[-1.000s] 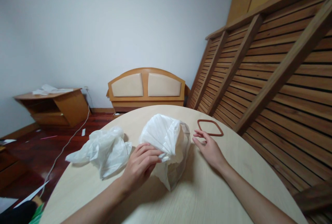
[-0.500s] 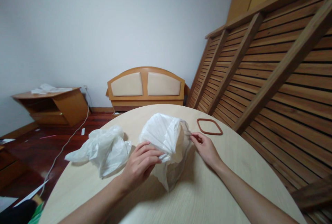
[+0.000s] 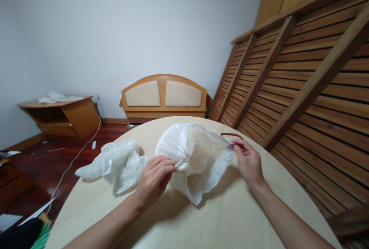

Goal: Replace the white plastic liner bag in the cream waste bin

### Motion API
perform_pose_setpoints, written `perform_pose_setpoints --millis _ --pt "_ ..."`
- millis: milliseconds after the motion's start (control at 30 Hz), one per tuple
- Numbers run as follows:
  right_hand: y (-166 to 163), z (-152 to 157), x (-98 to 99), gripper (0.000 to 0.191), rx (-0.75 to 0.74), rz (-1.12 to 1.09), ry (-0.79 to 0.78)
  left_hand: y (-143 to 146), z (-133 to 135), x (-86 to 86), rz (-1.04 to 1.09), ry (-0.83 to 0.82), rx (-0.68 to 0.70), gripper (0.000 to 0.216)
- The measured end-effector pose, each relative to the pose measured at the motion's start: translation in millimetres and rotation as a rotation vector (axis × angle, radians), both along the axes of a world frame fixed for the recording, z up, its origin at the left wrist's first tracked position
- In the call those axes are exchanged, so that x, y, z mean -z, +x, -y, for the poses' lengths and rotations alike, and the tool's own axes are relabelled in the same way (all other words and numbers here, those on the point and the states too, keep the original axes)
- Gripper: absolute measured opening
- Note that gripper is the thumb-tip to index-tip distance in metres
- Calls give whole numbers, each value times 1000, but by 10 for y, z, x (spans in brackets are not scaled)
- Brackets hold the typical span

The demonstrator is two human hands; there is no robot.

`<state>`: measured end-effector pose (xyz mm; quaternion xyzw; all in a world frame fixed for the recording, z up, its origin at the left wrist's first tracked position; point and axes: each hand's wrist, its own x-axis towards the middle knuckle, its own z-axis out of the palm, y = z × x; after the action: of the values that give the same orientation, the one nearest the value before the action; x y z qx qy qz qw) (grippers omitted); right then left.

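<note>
A thin white plastic bag (image 3: 207,168) is stretched between my two hands above the round table. Its mouth gapes toward me and to the right, and a pale, rounded shape shows inside, too veiled to name. My left hand (image 3: 157,174) pinches the gathered edge on the bag's near left side. My right hand (image 3: 249,160) grips the far right corner of the rim between thumb and fingers. Behind that hand lies a brown rounded-square ring (image 3: 230,134), partly covered by the bag and fingers. A second crumpled white plastic bag (image 3: 122,168) rests left of my left hand.
The pale wooden round table (image 3: 285,199) spans the foreground. A slatted wooden panel (image 3: 288,91) leans along the right. Beyond the table stands a headboard (image 3: 163,91). To the left are a low wooden cabinet (image 3: 69,118) and a cable (image 3: 73,160) on the dark floor.
My right hand has pulled the bag's rim to the right, spreading the mouth wider. The brown ring is now more covered. My left hand keeps its hold on the near side.
</note>
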<state>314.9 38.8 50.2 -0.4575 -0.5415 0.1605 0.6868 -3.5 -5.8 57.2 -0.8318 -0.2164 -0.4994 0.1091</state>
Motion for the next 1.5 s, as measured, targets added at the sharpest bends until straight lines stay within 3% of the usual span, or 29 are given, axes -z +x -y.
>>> perform_pose_setpoints --millis 233,700,1067,1233,1367,1500 --pt "37 78 -102 19 44 -74 75 10 -8 -49 48 26 -59 13" --pt "253 -98 7 31 58 -42 -13 66 -5 -40 5 23 -18 18" --pt "352 -154 -25 32 133 -56 -35 46 -101 -5 -40 85 -107 19" --pt "280 -49 -104 25 197 -18 116 129 -51 -105 -75 119 -146 17" --pt "223 108 -161 15 260 196 353 163 -1 -143 -124 110 -165 20" --pt "133 284 -236 17 190 456 561 118 -47 -133 -116 107 -141 25"
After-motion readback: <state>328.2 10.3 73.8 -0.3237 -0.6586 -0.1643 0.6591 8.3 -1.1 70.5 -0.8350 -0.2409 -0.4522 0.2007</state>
